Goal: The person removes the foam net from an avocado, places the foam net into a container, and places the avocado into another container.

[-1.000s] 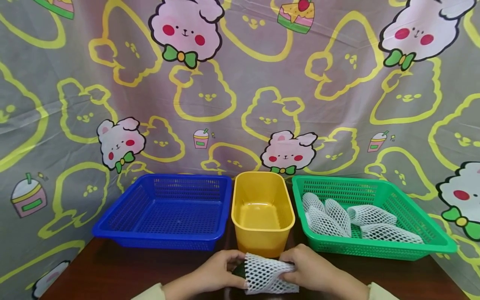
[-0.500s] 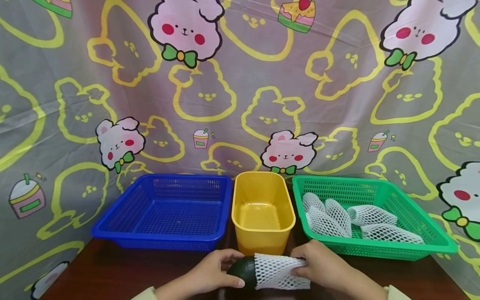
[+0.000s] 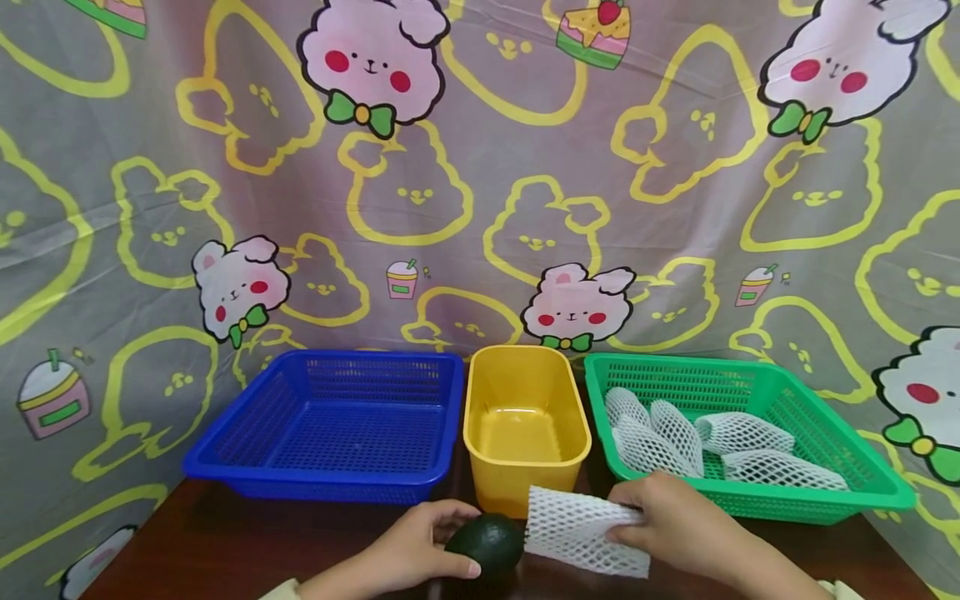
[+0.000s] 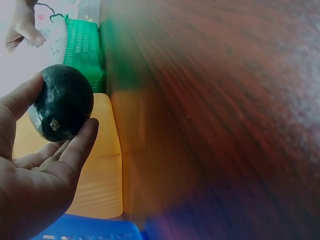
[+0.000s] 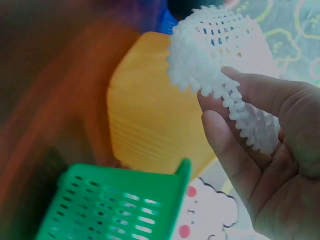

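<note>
A dark green avocado [image 3: 487,543] is held by my left hand [image 3: 420,546] in front of the yellow bin, thumb on the near side. In the left wrist view the thumb and fingers grip the avocado [image 4: 62,102] from either side, its pale stem end showing. My right hand [image 3: 678,525] pinches a white foam net sleeve [image 3: 577,533] just right of the avocado. The sleeve looks flattened, its open end toward the avocado. In the right wrist view the foam net sleeve [image 5: 220,50] is pinched between thumb and fingers.
Behind the hands stand a blue basket [image 3: 322,487], a yellow bin [image 3: 517,479] and a green basket [image 3: 750,500], side by side on the dark wooden table [image 3: 202,542]. Several foam-netted pieces [image 3: 746,431] lie in the green basket. A patterned curtain [image 3: 480,167] hangs behind.
The foam net sleeve has come off the avocado, pulled to the right by my right hand. My left hand keeps its hold on the avocado, which is now bare.
</note>
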Motion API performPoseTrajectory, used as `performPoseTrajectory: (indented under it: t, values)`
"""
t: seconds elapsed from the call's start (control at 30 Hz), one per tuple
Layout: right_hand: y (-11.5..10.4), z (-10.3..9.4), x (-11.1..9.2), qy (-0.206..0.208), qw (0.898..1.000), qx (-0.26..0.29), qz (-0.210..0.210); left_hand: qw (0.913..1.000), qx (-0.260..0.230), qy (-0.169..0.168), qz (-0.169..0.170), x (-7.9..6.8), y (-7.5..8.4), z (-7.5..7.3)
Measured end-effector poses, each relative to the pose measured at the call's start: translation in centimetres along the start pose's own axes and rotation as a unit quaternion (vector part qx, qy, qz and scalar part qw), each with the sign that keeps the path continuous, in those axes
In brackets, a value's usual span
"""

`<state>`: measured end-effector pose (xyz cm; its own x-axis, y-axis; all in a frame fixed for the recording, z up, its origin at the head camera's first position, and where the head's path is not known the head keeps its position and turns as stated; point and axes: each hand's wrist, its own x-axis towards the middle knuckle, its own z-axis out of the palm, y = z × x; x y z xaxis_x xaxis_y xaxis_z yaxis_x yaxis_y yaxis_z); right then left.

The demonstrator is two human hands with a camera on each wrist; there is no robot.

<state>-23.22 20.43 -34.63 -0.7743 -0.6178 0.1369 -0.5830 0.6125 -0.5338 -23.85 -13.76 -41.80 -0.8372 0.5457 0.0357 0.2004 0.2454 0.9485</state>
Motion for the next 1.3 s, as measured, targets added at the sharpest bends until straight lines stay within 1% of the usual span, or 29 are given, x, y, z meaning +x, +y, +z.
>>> performPoseTrajectory:
  t: [0.3, 0.4, 0.53, 0.6, 0.7, 0.73, 0.83, 1.03, 1.13, 1.3]
  values:
    - [-1.7, -2.5, -0.3, 0.017, 1.000, -0.011, -0.022, 1.0000, 0.005, 0.002, 0.003, -0.5, 0.3, -0.4]
    - [-2.4, -3.3, -0.1, 0.021, 0.999, -0.017, -0.021, 1.0000, 0.005, 0.001, -0.001, -0.5, 0.4, -0.5]
    - [-3.3, -4.4, 0.7, 0.030, 0.999, -0.032, -0.016, 1.0000, 0.005, 0.002, -0.004, -0.4, 0.4, -0.5]
    - [-3.7, -4.8, 1.3, 0.043, 0.998, -0.039, -0.023, 1.0000, 0.008, 0.003, -0.002, -0.5, 0.4, -0.5]
    - [-4.1, -5.2, 2.3, 0.066, 0.997, -0.047, -0.017, 0.9999, 0.011, 0.004, 0.005, -0.6, 0.4, -0.5]
    - [-4.2, -5.3, 2.7, 0.075, 0.996, -0.051, -0.012, 0.9999, 0.012, 0.005, 0.007, -0.6, 0.4, -0.4]
    - [-4.4, -5.4, 3.8, 0.093, 0.994, -0.057, 0.022, 0.9998, 0.015, 0.006, 0.012, -0.7, 0.5, -0.4]
    - [-4.3, -5.1, 6.0, 0.116, 0.987, -0.069, 0.089, 1.0000, 0.003, 0.001, -0.003, -0.8, 0.6, -0.5]
    - [-3.9, -4.8, 7.3, 0.139, 0.981, -0.087, 0.103, 1.0000, 0.001, 0.000, -0.002, -0.8, 0.5, -0.6]
    - [-3.5, -4.1, 9.4, 0.175, 0.968, -0.132, 0.120, 1.0000, 0.003, 0.003, 0.004, -0.9, 0.5, -0.6]
